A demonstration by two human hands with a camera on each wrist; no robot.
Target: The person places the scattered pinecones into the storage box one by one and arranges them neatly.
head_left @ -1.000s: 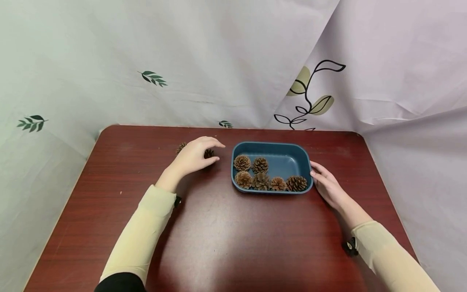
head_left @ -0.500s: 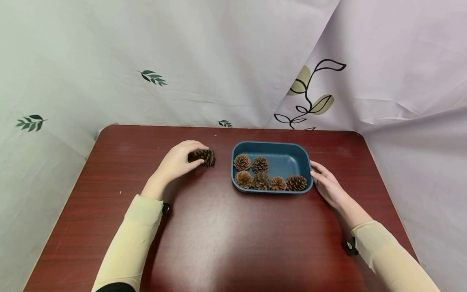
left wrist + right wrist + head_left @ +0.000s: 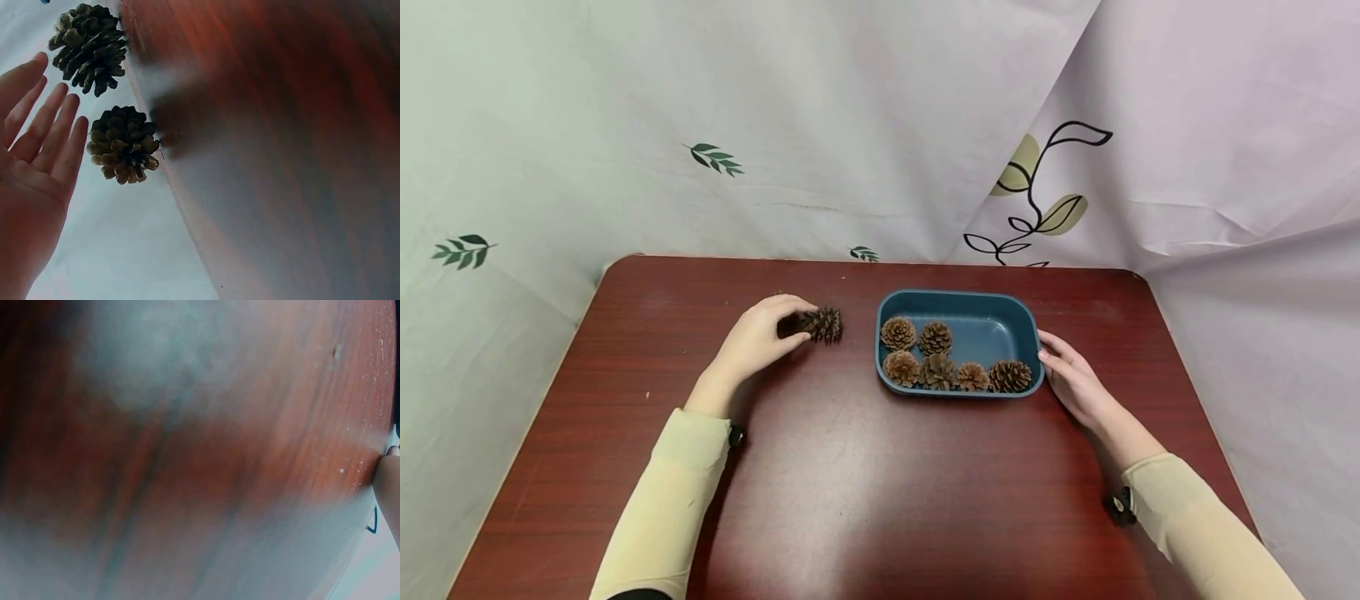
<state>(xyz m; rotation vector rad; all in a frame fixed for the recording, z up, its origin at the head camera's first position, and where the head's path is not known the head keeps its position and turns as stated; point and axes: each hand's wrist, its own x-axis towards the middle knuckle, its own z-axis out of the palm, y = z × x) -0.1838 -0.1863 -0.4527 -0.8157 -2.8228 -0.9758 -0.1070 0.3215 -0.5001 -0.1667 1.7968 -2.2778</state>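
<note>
Closest to me, two pale yellow sleeves (image 3: 662,492) lay over the reddish wood-grain table (image 3: 880,500). On the right, the right hand (image 3: 1073,382) rested relaxed fingers against the outer right end of the blue bin (image 3: 981,329), without clutching it. Six pine cones (image 3: 937,372) sat inside, four along the near wall and two behind them at the left. Left of the bin, I saw the left hand (image 3: 756,337) with loose fingers, gripping nothing, its thumb and index beside a loose pine cone (image 3: 825,325); whether they touched, I couldn't tell. My left wrist view showed a second loose cone (image 3: 124,147) just beside the little finger. I judged them light and stiff, rough enough not to slip but brittle at the scale tips, best pinched gently across the middle. Farthest off hung leaf-printed white cloth (image 3: 850,125).
</note>
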